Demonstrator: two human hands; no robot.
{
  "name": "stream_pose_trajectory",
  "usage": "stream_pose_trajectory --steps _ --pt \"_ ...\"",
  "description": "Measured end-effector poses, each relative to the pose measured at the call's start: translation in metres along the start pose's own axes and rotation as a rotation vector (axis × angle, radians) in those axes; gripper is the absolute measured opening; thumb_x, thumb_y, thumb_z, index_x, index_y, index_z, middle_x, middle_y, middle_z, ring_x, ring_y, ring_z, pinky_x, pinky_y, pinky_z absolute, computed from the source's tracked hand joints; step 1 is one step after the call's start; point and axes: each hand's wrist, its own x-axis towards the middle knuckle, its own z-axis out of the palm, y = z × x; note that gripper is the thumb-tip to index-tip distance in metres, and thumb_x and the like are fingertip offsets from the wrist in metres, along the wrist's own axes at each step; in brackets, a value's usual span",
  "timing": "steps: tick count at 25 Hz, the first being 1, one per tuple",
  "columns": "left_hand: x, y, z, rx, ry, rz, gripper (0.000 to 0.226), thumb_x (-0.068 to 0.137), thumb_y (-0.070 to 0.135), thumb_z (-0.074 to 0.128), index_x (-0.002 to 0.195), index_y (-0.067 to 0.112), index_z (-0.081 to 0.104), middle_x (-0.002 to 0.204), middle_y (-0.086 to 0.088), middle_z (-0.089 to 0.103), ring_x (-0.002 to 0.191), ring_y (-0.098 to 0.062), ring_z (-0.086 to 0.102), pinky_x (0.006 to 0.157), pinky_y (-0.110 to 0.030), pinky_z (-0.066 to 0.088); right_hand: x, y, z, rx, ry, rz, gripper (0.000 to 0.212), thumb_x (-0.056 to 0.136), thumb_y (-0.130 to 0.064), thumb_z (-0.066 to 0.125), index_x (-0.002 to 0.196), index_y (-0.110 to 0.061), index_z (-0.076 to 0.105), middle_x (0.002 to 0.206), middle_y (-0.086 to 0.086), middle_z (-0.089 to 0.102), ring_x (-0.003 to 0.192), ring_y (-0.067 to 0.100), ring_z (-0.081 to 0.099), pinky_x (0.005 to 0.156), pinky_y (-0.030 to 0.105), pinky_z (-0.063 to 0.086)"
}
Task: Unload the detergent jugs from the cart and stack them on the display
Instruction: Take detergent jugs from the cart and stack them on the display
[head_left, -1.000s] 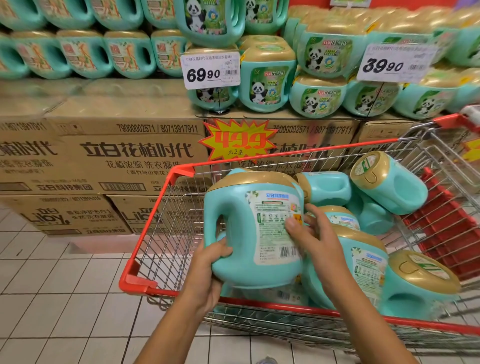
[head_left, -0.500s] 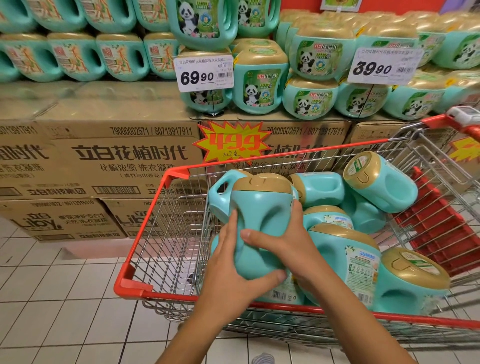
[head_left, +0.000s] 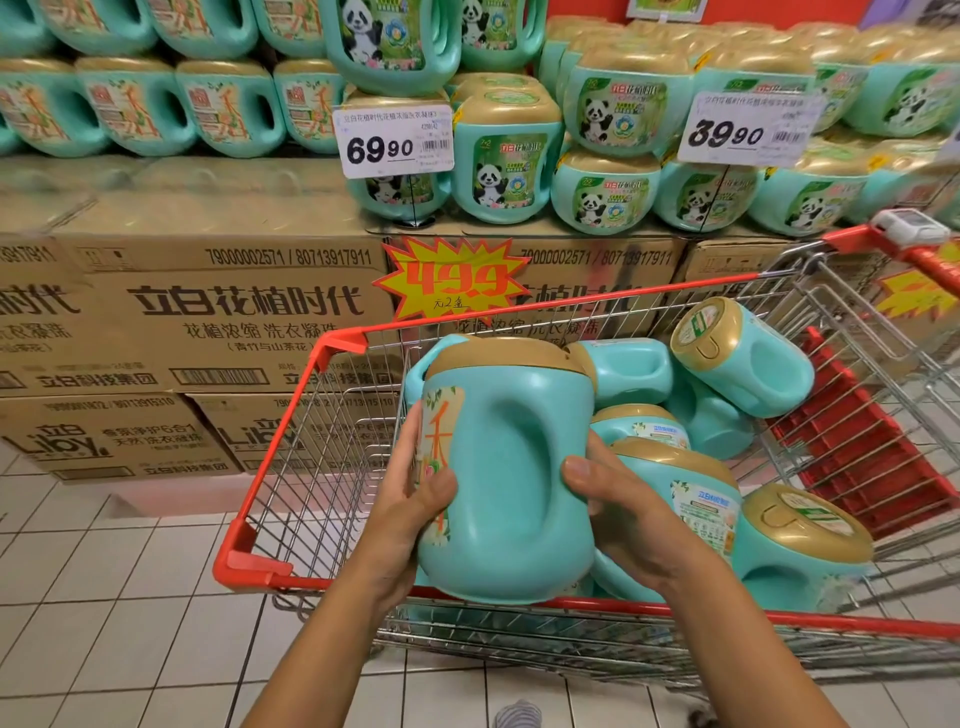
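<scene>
Above the near rim of the cart (head_left: 519, 597), both hands clasp one teal jug (head_left: 511, 478) with a gold cap, held upright. The left hand (head_left: 415, 514) presses flat against the jug's labelled side, thumb over the label. The right hand (head_left: 628, 514) cups the opposite side, thumb lying in the moulded hollow that faces the camera.

Behind and to the right of it, more jugs (head_left: 743, 358) lie tumbled in the wire basket, some on their sides, one standing at the right edge. A red folded seat flap (head_left: 852, 452) rests against the cart's far right wall.

Beyond the cart, stacked cardboard cartons (head_left: 208, 322) printed with Chinese text form the base of the display, and rows of the same teal jugs (head_left: 498, 166) sit on top, many with panda labels. Two price tags read 69.90 (head_left: 392, 143) and 39.90 (head_left: 748, 130); a yellow starburst sign (head_left: 452, 280) seems to read 49.9, though its digits are blurred. Pale square floor tiles (head_left: 104, 597) run under everything.

Half a second ago the jug sat lower in the basket with its handle loop showing at upper left; since then it has been lifted closer and turned, so the hollow faces the camera and the label edge shows on the left.
</scene>
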Motion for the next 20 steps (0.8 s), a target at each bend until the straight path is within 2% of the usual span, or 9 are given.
stream_pose_trajectory --steps 2,3,6,7,9,12,14,17,20 --pt "-0.002 0.002 0.009 0.006 0.073 0.059 0.133 0.030 0.051 0.096 0.146 0.034 0.035 0.136 0.002 0.060 0.119 -0.022 0.061 0.085 -0.037 0.058 -0.004 -0.001 0.000 -0.049 0.035 -0.060 0.085 0.061 -0.047 0.078 0.137 -0.027 0.047 0.128 0.001 0.064 0.116 0.021 0.063 0.087 0.032 0.055" --pt "-0.004 0.003 0.015 0.057 0.119 0.101 0.131 0.027 0.049 0.096 0.143 0.037 0.037 0.128 0.011 0.064 0.113 -0.015 0.065 0.079 -0.031 0.059 -0.005 0.002 0.003 -0.052 0.083 -0.094 0.070 0.069 -0.046 0.071 0.134 -0.027 0.052 0.125 0.000 0.066 0.114 0.020 0.063 0.086 0.031 0.055" --pt "-0.013 0.003 0.027 0.235 0.206 0.236 0.106 0.037 0.035 0.091 0.127 0.051 0.040 0.109 0.032 0.066 0.095 0.003 0.068 0.067 -0.014 0.055 -0.005 0.018 0.009 0.003 0.349 -0.168 0.039 0.076 -0.043 0.066 0.110 -0.024 0.070 0.108 0.001 0.073 0.102 0.020 0.069 0.073 0.029 0.055" --pt "-0.016 0.003 0.027 0.263 0.210 0.255 0.101 0.039 0.033 0.090 0.124 0.056 0.040 0.111 0.031 0.065 0.095 0.003 0.068 0.067 -0.014 0.055 -0.005 0.022 0.009 0.008 0.411 -0.193 0.036 0.075 -0.044 0.068 0.104 -0.023 0.072 0.103 0.002 0.074 0.097 0.019 0.070 0.069 0.026 0.055" --pt "-0.020 0.008 0.020 0.253 0.222 0.239 0.099 0.038 0.037 0.092 0.121 0.058 0.044 0.115 0.017 0.067 0.096 -0.005 0.070 0.066 -0.020 0.057 -0.004 0.023 0.009 0.038 0.436 -0.215 0.035 0.074 -0.047 0.074 0.097 -0.021 0.074 0.099 0.004 0.075 0.092 0.022 0.070 0.067 0.027 0.056" --pt "-0.021 0.016 0.007 0.115 0.204 0.142 0.110 0.028 0.052 0.095 0.127 0.043 0.049 0.117 -0.001 0.068 0.095 -0.019 0.072 0.065 -0.030 0.059 -0.004 0.020 0.003 0.137 0.365 -0.168 0.054 0.065 -0.060 0.076 0.096 -0.016 0.074 0.099 0.014 0.069 0.092 0.034 0.056 0.078 0.042 0.048" --pt "-0.024 0.016 0.000 0.000 0.167 0.052 0.111 0.033 0.050 0.096 0.132 0.031 0.049 0.114 -0.008 0.071 0.094 -0.027 0.072 0.064 -0.036 0.060 0.002 0.021 0.003 0.156 0.298 -0.132 0.061 0.058 -0.063 0.080 0.096 -0.015 0.074 0.099 0.018 0.066 0.089 0.033 0.054 0.079 0.043 0.046" --pt "-0.033 0.016 -0.006 -0.054 0.230 -0.030 0.109 0.035 0.052 0.095 0.128 0.015 0.054 0.110 -0.015 0.073 0.090 -0.031 0.073 0.064 -0.038 0.060 0.015 0.021 0.010 0.145 0.220 -0.098 0.043 0.076 -0.049 0.069 0.099 -0.013 0.074 0.104 0.021 0.069 0.084 0.029 0.069 0.072 0.038 0.058" --pt "-0.045 0.024 -0.025 -0.075 0.350 0.052 0.095 0.039 0.054 0.093 0.119 0.016 0.060 0.107 -0.015 0.073 0.088 -0.030 0.074 0.064 -0.038 0.060 0.037 0.021 0.034 0.044 0.173 -0.091 0.034 0.079 -0.046 0.059 0.093 -0.020 0.077 0.101 0.014 0.073 0.083 0.024 0.072 0.067 0.031 0.059"
